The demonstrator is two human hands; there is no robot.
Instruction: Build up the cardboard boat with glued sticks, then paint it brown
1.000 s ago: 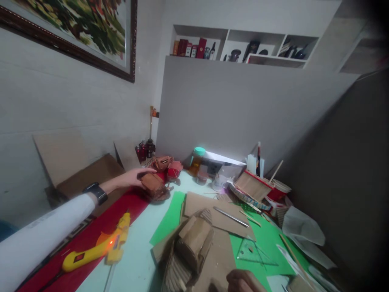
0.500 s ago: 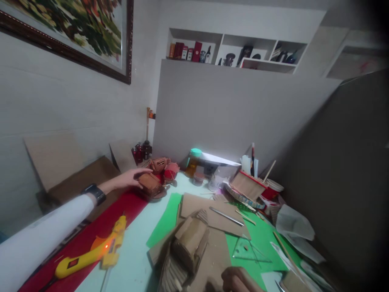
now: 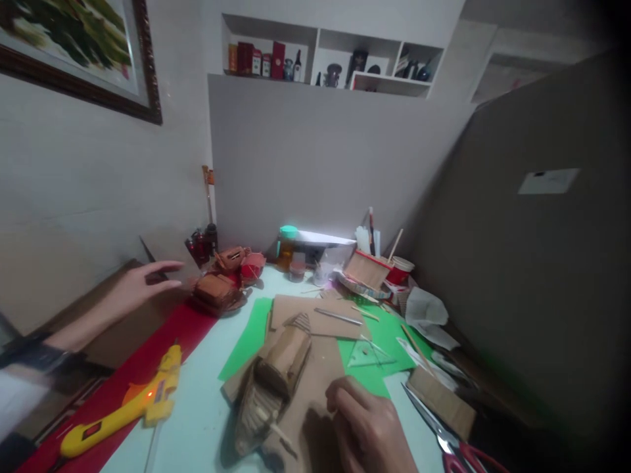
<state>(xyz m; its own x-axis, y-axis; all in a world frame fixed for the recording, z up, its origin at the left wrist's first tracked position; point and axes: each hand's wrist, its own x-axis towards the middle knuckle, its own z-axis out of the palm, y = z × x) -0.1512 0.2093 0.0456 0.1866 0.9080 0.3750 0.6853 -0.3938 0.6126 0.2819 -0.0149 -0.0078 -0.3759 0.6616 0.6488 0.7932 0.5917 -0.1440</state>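
Observation:
My left hand (image 3: 156, 279) is in the air at the left, thumb and fingers apart with nothing between them. Just to its right sits a brown model boat (image 3: 217, 292), apart from the fingers. A cardboard model boat (image 3: 283, 358) with a curved cabin roof lies near the middle of the table on cardboard sheets (image 3: 320, 368). Right of that boat, my right hand (image 3: 367, 420) is held low over the cardboard with its fingers curled together. Whatever they may hold is hidden from view.
A yellow glue gun (image 3: 142, 404) with a lit orange light lies on the left over a red strip. Red-handled scissors (image 3: 438, 427) and a wooden block (image 3: 441, 401) lie at the right. A metal rod (image 3: 338, 316) and a set square (image 3: 369, 353) lie farther back.
My left hand has drawn back leftward, away from the brown model boat, which stays put. My right hand has come further into view beside the cardboard boat. The camera has turned right.

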